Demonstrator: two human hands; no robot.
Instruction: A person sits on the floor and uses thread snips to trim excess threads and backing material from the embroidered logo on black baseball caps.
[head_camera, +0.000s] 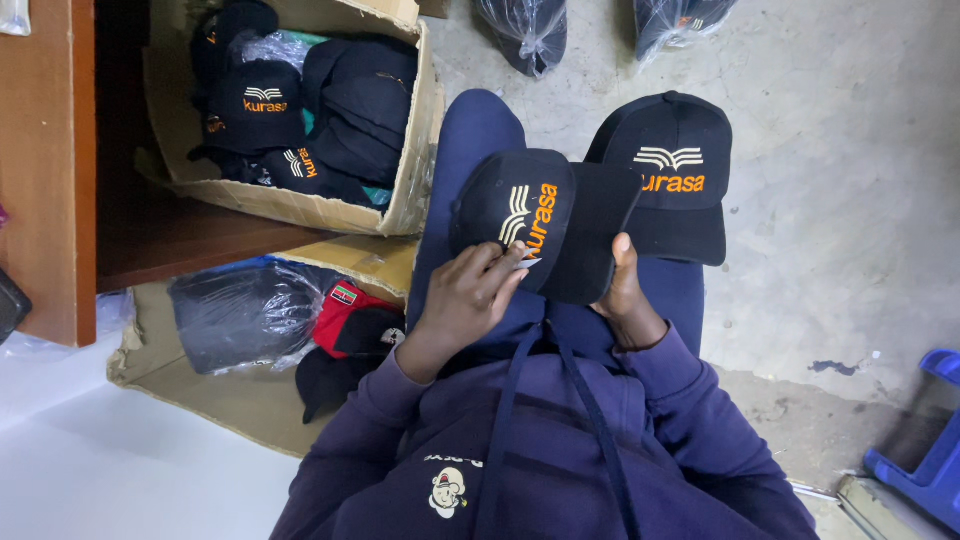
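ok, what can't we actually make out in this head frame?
- Small pale tool at the left hand: too small to identify, head view.
- Right hand: fingers hidden under the held cap's brim.
- Bagged items: cut off by the top edge, blurred by plastic.
- Cardboard box: lower caps buried under upper ones.
- Blue plastic object: cut off at the right edge.

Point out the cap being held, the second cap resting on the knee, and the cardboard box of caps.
Held black cap (520, 200), head view: on its crown, beside the embroidery.
Second black cap (670, 135), head view: top of its crown.
Cardboard box (415, 160), head view: on its right wall.
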